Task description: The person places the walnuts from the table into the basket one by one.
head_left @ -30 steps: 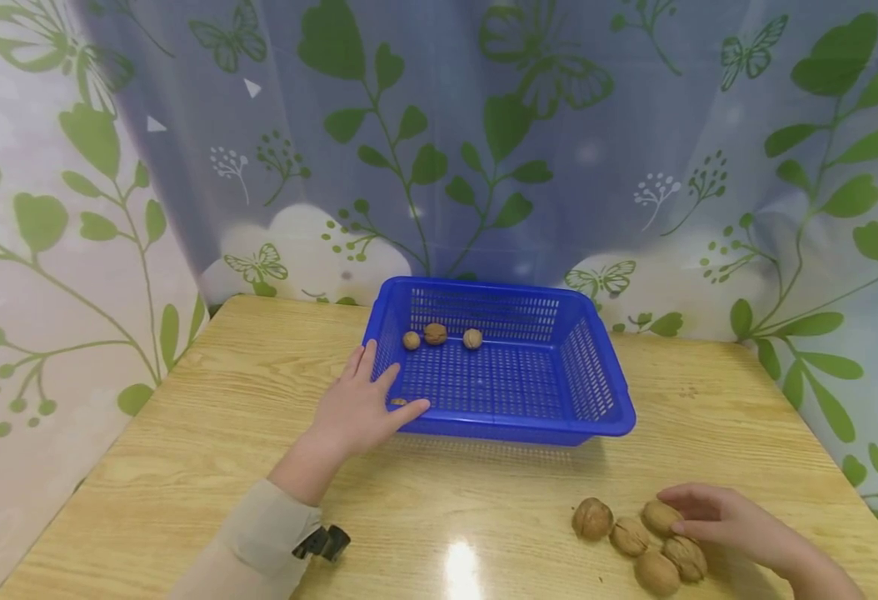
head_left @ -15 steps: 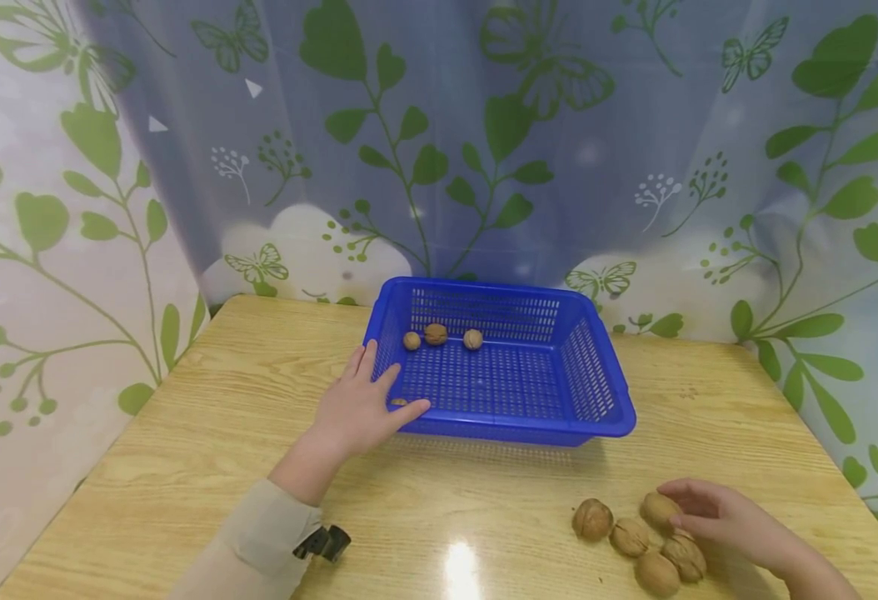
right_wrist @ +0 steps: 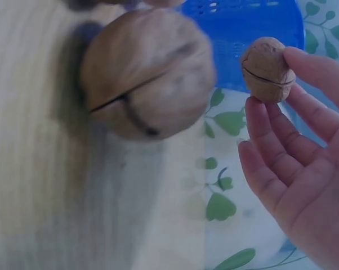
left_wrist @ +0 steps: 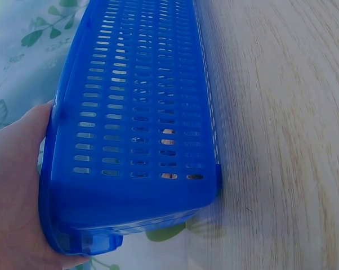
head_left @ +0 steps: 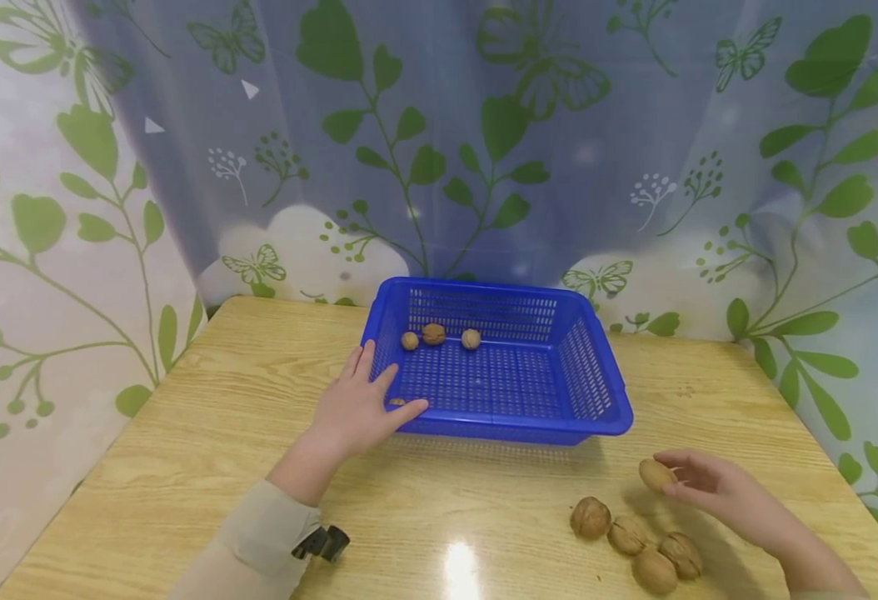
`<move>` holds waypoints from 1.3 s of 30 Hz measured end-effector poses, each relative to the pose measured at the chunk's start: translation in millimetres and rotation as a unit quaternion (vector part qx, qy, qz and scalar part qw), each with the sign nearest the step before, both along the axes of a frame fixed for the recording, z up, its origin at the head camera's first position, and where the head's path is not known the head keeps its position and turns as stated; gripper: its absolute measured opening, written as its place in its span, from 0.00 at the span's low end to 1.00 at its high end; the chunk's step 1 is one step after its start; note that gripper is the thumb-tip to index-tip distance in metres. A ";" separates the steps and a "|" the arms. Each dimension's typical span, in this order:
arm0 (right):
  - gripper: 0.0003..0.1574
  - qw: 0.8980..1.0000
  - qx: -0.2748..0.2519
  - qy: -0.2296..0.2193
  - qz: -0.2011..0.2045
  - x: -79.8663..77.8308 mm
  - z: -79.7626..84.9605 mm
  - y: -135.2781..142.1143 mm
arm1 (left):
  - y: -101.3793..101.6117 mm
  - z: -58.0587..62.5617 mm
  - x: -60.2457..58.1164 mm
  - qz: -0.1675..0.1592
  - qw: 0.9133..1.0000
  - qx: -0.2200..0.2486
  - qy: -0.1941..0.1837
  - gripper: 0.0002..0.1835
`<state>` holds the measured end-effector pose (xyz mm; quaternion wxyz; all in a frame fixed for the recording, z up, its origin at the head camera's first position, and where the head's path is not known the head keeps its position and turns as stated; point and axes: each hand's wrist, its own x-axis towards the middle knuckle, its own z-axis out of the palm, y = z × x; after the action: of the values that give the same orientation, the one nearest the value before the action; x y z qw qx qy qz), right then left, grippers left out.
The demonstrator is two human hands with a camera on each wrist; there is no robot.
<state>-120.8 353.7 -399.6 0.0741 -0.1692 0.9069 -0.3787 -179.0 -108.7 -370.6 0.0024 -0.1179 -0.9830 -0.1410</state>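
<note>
My left hand rests with spread fingers over the near left corner of a blue plastic basket. Its thumb lies across the front rim; in the left wrist view the hand lies along the rim beside the slotted basket wall. Fingertips and thumb of my right hand pinch a walnut above the table, the shell seam showing on that walnut in the right wrist view. Below it on the table sit several more walnuts, one large walnut close to the right wrist camera.
Inside the basket, walnuts lie along the back, such as a brown walnut and a paler walnut. Another walnut shows partly by the left thumb. A patterned curtain stands behind the wooden table.
My right hand has lifted the walnut off the group, up and slightly away from the other nuts. My left hand and the basket stay in place.
</note>
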 end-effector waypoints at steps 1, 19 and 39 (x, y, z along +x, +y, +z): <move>0.24 1.000 0.003 0.008 -0.004 -0.1 2.3 -2.0 | 0.0 0.1 0.0 0.001 1.000 0.000 0.000 0.47; 0.26 0.999 -0.023 0.022 -0.025 -9.6 37.2 -23.2 | -0.9 -1.1 0.5 -0.001 1.000 0.002 0.008 0.47; 0.29 0.999 -0.040 0.008 -0.008 -47.5 55.1 -54.6 | 0.6 0.6 0.6 0.000 1.000 -0.002 0.001 0.47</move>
<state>-168.3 299.1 -344.5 0.0571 -0.1677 0.8927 -0.4143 -178.4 -108.2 -369.9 0.0035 -0.1179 -0.9832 -0.1394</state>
